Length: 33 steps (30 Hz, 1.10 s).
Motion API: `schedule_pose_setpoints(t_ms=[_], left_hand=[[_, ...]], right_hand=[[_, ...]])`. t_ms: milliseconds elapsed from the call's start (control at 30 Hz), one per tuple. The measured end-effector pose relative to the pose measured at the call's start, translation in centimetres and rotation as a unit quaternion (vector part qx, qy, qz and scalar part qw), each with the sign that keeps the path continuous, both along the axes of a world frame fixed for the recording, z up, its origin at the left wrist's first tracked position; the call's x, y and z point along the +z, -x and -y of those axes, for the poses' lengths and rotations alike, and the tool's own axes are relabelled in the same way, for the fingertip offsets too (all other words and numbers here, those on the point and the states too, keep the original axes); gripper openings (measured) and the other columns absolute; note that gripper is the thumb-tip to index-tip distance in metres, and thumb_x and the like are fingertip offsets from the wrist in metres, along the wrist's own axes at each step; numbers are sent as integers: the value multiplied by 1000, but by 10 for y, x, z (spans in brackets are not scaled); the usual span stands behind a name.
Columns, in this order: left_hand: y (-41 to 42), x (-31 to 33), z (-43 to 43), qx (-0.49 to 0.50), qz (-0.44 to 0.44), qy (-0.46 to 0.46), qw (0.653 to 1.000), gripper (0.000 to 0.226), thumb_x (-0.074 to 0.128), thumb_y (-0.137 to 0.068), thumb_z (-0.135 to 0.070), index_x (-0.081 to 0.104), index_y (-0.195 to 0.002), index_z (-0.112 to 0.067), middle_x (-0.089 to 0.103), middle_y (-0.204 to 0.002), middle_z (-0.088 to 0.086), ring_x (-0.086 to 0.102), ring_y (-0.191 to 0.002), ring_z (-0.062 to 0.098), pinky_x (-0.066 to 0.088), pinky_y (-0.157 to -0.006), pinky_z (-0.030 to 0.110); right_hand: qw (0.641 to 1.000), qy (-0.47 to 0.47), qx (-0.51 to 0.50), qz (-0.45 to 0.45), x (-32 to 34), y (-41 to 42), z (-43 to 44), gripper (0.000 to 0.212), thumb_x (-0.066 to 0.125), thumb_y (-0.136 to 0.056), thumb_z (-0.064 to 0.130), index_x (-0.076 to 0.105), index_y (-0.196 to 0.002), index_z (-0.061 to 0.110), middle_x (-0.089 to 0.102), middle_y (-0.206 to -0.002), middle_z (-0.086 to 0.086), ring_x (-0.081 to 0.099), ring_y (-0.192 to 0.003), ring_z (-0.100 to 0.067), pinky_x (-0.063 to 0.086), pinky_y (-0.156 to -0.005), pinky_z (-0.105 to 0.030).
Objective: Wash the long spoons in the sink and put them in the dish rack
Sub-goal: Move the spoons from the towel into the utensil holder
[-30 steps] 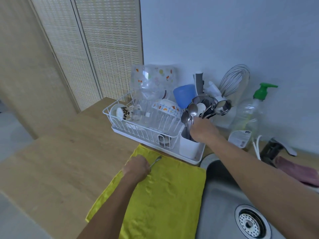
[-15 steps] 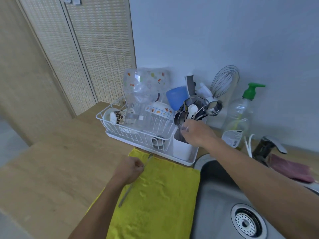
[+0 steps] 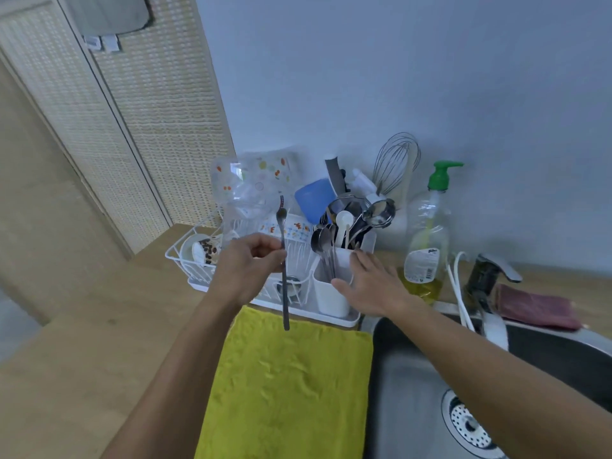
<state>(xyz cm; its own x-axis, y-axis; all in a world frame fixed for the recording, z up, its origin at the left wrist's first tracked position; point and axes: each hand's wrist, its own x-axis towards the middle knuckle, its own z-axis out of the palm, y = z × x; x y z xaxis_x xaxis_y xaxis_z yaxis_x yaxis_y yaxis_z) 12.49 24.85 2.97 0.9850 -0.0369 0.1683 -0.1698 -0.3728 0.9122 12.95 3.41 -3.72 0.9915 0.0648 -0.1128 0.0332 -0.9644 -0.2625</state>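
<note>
Hidden: we lose the spoon handles inside the white cutlery holder [image 3: 332,286].
Long spoon [image 3: 283,273]: we see it upright, bowl up.
Left hand [image 3: 246,265]: pinched on it.
Right hand [image 3: 374,283]: fingers spread, empty.

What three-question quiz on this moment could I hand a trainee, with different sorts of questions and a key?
1. True or false: the left hand holds the long spoon upright, bowl end up.
2. What lies under the spoon's lower tip: (a) sink, (b) yellow towel, (c) soap bottle?
3. Fill in: the right hand, fingers spread, is at the white ____ holder.

Key: 1 true; 2 b; 3 cutlery.
</note>
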Motion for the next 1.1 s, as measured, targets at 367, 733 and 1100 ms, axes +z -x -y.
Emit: schedule_pose_setpoints(t_ms=[367, 733, 1100], left_hand=[[-57, -14, 68, 80, 58, 44, 994, 12, 70, -83, -19, 65, -73, -22, 70, -73, 2, 69, -72, 18, 53, -68, 28], [-63, -59, 89, 61, -5, -183, 981, 17, 63, -86, -34, 76, -89, -22, 71, -76, -1, 66, -77, 20, 48, -67, 28], [-48, -49, 78, 30, 16, -213, 977, 24, 51, -91, -34, 73, -89, -24, 65, -70, -5, 63, -78, 20, 49, -71, 31]], right_hand=[[998, -49, -12, -24, -7, -3, 2, 81, 28, -97, 58, -5, -155, 11, -12, -164, -1, -7, -151, -20, 5, -120, -49], [998, -59, -7, -18, -7, -4, 5, 81, 30, -98, 56, -3, -155, 10, -11, -164, -3, -4, -151, -22, 7, -119, -48], [998, -54, -14, -19, -5, -3, 3, 80, 30, -98, 56, -1, -155, 11, -11, -164, -2, -3, -151, -21, 8, -119, -48]])
